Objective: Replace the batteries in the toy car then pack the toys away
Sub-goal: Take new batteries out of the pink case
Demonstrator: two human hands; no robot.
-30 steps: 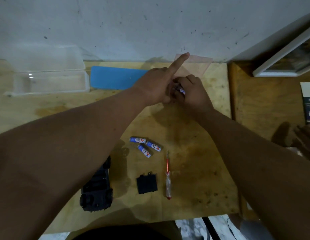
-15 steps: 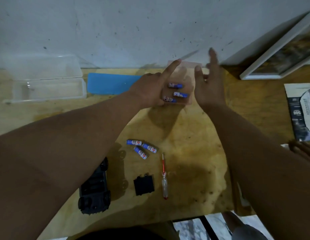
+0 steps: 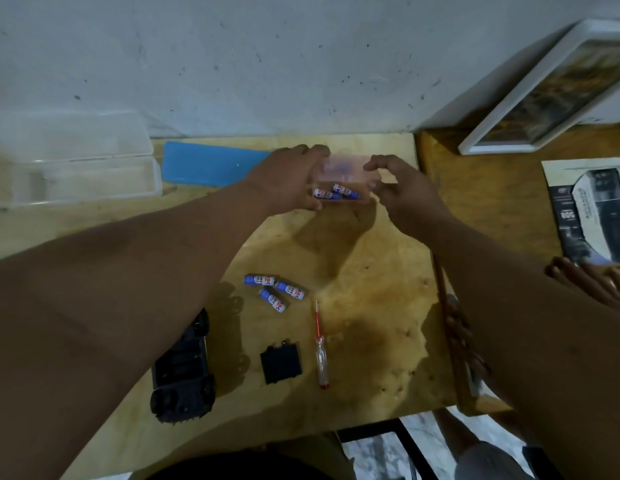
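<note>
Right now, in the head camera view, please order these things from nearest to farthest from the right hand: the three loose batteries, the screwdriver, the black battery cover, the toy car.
Measured from the right hand:
1. Three loose batteries, mid-table, toward the person from the hand.
2. Screwdriver, nearer the person, right of the cover.
3. Black battery cover, just left of the screwdriver.
4. Toy car, farthest, at the near left edge.

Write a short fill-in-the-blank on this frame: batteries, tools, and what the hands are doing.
1. Loose on the table, near the screwdriver, lie ___ batteries.
2. Both hands, left and right, hold a small clear ___ with batteries inside.
3. The black battery cover lies between the toy car and the ___.
4. The blue lid lies flat beside the big clear ___.

Missing words: three; box; screwdriver; container
</note>
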